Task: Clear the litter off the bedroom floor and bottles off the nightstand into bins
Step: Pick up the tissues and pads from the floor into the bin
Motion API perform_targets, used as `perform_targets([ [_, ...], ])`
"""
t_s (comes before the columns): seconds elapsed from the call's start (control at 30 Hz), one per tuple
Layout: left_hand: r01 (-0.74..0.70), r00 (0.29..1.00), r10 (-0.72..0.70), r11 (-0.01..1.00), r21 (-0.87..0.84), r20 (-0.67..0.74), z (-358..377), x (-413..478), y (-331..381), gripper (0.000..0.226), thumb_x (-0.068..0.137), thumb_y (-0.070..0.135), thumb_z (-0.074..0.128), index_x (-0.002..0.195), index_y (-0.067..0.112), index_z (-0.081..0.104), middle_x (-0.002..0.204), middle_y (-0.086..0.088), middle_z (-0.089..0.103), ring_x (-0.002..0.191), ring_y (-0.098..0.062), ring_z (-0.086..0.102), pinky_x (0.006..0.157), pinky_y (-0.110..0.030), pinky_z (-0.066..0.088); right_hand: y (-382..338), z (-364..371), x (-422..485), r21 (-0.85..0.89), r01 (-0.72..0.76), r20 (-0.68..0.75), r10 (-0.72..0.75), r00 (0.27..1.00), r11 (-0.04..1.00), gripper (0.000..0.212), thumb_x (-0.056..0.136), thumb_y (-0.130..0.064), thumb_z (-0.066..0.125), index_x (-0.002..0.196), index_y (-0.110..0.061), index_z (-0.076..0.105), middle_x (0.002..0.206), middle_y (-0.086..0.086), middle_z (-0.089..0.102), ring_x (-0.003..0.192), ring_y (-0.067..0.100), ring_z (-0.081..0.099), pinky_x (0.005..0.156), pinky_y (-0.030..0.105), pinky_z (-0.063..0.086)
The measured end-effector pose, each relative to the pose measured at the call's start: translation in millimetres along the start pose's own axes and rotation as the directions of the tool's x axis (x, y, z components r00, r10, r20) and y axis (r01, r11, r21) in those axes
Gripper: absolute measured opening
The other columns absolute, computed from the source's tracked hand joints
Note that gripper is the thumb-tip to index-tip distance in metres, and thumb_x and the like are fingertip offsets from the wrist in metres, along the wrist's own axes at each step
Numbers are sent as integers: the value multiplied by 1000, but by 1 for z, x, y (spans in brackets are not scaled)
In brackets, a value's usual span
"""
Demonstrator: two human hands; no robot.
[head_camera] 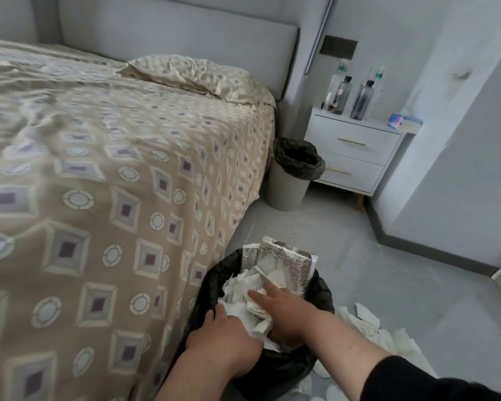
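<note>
Black plastic lines the near bin (pixel 211 287) at the lower centre of the frame, hard against the edge of the bed (pixel 104 198). Crumpled white paper (pixel 237 287) fills it, with a silver foil pouch (pixel 287 264) standing up at its far rim. Both hands are down in the paper: the left hand (pixel 229 334) has its fingers curled into the wad at the bin's left side, gripping it; the right hand (pixel 284 308) lies flatter on top, fingers stretched forward and pressing the paper down. More white scraps (pixel 368 328) lie on the grey floor (pixel 388 270) at lower right, just beside the bin. A second bin (pixel 289 186), beige with a dark liner, stands at centre right between the bed corner and the white nightstand (pixel 356 157). On the nightstand at upper right stand several bottles (pixel 362 99), two dark with black caps and clear ones behind, and a tissue pack (pixel 402 121) at its right edge.
</note>
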State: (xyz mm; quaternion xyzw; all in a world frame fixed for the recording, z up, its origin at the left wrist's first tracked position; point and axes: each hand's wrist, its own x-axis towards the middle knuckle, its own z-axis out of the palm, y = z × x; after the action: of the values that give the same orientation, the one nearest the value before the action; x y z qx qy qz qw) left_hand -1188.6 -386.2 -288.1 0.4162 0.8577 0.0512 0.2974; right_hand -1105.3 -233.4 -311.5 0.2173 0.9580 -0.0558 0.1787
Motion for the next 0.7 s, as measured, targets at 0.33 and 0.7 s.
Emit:
perform_targets([
  [0.33,-67,987,63,998,-21,-150,0,10,-9,76,78,68,37,138,21,39,148,-2,31,134,-26,30,104,-42,35,10,-5,-17,227,-29,-73,46,996,974,100,75,-48,70,151,-37,6,162,0,-2,147,28,12,118,38,18],
  [0.7,-182,941,213,974,137,-264,20,6,-1,106,67,86,33,152,30,3,161,-2,-9,148,-21,-9,118,-44,5,75,41,-183,718,-124,-259,427,866,685,80,71,-68,58,142,-49,27,143,-24,34,132,-1,35,109,30,35],
])
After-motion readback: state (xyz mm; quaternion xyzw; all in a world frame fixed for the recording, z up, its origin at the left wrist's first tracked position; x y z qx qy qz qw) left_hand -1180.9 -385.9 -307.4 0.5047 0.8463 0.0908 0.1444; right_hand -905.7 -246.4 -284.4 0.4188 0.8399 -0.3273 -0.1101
